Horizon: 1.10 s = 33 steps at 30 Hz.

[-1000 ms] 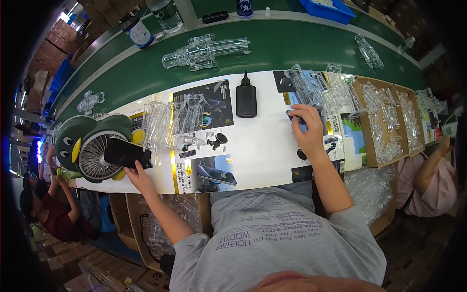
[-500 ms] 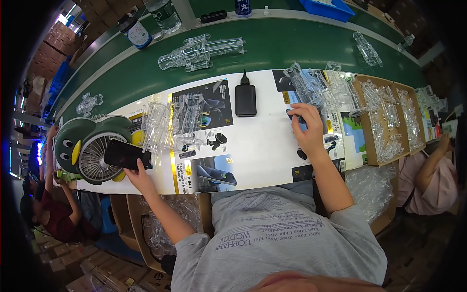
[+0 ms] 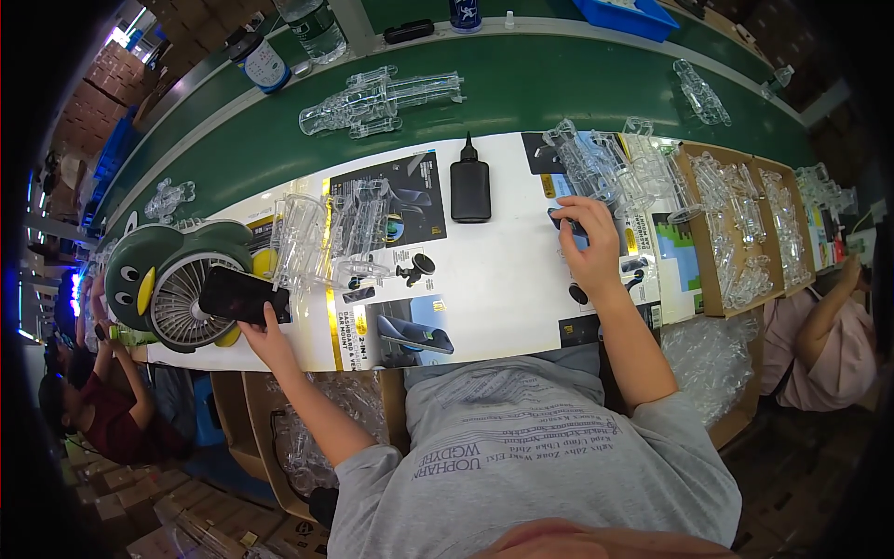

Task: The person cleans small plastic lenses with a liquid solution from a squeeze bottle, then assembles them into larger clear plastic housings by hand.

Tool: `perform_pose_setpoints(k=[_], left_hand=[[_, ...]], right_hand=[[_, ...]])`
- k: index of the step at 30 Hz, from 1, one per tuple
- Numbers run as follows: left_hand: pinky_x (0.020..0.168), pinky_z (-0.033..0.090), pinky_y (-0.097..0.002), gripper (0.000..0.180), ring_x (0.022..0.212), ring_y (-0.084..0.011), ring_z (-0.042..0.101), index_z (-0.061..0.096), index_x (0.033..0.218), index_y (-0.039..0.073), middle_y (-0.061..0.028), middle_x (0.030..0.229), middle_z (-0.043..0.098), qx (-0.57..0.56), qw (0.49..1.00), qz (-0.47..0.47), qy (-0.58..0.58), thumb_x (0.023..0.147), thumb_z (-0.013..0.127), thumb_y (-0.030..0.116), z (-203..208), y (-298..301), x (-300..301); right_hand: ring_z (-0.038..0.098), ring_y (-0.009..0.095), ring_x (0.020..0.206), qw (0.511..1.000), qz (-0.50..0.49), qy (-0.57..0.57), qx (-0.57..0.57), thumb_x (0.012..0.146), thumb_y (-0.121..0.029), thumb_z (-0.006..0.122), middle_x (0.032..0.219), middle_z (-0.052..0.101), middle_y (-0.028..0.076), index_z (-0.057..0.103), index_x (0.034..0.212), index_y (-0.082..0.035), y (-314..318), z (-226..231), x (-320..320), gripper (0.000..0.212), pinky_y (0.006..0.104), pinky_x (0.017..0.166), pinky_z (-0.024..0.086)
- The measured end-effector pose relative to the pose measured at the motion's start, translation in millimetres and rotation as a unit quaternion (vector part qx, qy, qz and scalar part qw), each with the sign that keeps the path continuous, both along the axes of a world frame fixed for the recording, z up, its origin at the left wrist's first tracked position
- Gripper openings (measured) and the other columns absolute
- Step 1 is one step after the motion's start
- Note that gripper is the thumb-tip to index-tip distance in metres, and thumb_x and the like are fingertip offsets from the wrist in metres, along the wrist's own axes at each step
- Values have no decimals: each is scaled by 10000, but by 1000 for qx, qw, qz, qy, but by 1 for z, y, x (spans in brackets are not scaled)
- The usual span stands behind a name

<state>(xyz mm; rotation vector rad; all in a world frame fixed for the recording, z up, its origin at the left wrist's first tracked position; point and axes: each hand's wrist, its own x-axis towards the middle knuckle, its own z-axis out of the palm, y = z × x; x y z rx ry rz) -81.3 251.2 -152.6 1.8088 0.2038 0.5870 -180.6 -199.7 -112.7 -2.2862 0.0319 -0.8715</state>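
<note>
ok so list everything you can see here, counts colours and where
phone: one, black, in the left hand, in front of the fan
fan: one, green penguin shape, left end of white surface
bottle: one, black, flat, top middle of white surface
clear plastic trays: a stack, left of centre
clear plastic shells: several, on the green belt
cardboard boxes: two, brown, right, hold clear shells
small black part: one, under the right fingers
left hand: holds the phone
right hand: on the small part
</note>
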Motion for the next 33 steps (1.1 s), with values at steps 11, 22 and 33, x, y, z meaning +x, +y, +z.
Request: perform_pose_setpoints(k=[11, 22, 33], left_hand=[[849, 420, -291, 473, 955, -187, 526, 406, 1167, -45, -129, 1074, 538, 9, 1000, 16, -8, 789, 661, 80, -10, 11, 7], [874, 413, -293, 523, 997, -199, 530, 406, 1221, -56, -133, 1115, 545, 33, 998, 53, -5, 812, 646, 164, 1, -2, 3], [843, 409, -267, 410, 967, -157, 507, 436, 1200, -82, -119, 1100, 537, -72, 992, 100, 3, 930, 445, 227, -15, 25, -6]], right_hand=[[567, 249, 899, 1000, -11, 3, -13, 737, 44, 553, 969, 606, 106, 606, 840, -28, 4, 4, 1, 137, 317, 808, 432], [549, 233, 971, 999, 3, 38, 10, 785, 28, 529, 1026, 588, 110, 597, 873, -8, 6, 0, 0, 117, 316, 842, 427], [559, 243, 938, 999, -3, 33, 23, 760, 28, 538, 993, 601, 99, 608, 861, -29, 10, 1, 4, 136, 333, 817, 429]])
